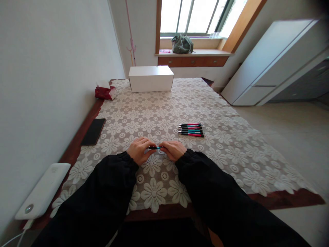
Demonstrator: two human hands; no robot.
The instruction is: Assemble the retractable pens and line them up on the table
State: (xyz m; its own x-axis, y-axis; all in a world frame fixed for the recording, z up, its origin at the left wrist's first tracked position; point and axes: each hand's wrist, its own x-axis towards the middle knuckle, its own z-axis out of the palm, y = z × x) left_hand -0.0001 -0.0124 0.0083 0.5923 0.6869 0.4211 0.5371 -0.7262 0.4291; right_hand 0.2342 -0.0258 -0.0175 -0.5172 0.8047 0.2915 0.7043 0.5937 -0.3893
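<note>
A black and teal pen [158, 148] lies level between my two hands, low over the tablecloth near the front of the table. My left hand [140, 149] pinches its black end, and my right hand [174, 149] pinches the other end, so the fingers cover parts of it. Beyond my right hand, several pens [190, 129] in red, teal and black lie side by side in a row, their metal tips to the left.
A lace flower tablecloth [164, 181] covers the table. A white box [151, 79] stands at the far end. Along the left edge are a red tissue pack [105, 93], a dark tablet or phone [94, 132] and a white power bank [43, 190] with a cable.
</note>
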